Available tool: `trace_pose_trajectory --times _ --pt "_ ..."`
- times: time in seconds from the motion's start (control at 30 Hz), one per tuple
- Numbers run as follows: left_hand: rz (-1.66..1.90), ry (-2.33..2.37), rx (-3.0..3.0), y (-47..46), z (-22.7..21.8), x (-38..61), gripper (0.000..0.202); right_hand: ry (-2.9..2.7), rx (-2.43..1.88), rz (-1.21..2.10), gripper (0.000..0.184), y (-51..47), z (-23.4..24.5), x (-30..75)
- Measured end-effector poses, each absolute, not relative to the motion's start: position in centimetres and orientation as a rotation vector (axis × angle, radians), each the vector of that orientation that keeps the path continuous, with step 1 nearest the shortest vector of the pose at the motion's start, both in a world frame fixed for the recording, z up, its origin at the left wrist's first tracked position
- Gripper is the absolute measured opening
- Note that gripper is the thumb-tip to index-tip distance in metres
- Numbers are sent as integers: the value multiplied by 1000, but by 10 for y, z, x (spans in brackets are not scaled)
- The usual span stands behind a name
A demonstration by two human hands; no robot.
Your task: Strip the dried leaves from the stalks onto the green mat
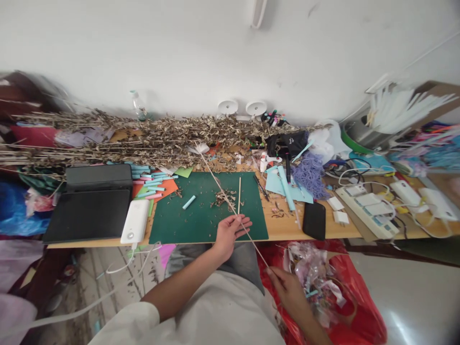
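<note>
A long, thin dried plant stem (214, 178) slants from the dry plants at the back down towards my body. My left hand (227, 235) supports it over the front edge of the green cutting mat (194, 223), the stem passing between thumb and half-curled fingers. Near the stem's lower end, my right hand (287, 290) pinches it, in front of the table and above the red bag. Crumbled dry leaves (224, 199) lie on the mat under the stem. Also on the mat are a pale thin stick (239, 194) and a light-blue paper tube (189, 202).
Bundles of dried plants (161, 132) line the back. On the left are a black tablet case (88, 211) and a white power bank (135, 221). A black phone (314, 220), purple yarn (311, 175) and a power strip (370, 211) lie right. A red bag (362, 306) holds scraps below.
</note>
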State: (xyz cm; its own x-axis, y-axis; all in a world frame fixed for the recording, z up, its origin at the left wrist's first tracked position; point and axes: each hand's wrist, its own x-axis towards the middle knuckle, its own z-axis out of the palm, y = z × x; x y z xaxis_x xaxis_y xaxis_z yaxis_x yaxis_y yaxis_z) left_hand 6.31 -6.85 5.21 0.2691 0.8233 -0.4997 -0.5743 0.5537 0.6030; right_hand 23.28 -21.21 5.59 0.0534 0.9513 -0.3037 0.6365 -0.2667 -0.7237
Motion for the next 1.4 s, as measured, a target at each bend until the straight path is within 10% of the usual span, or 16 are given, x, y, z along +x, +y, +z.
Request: trace_pose_trajectory --times 1.4 --pt "1181 996 294 9 45 33 18 -1796 -1913 533 36 -284 36 265"
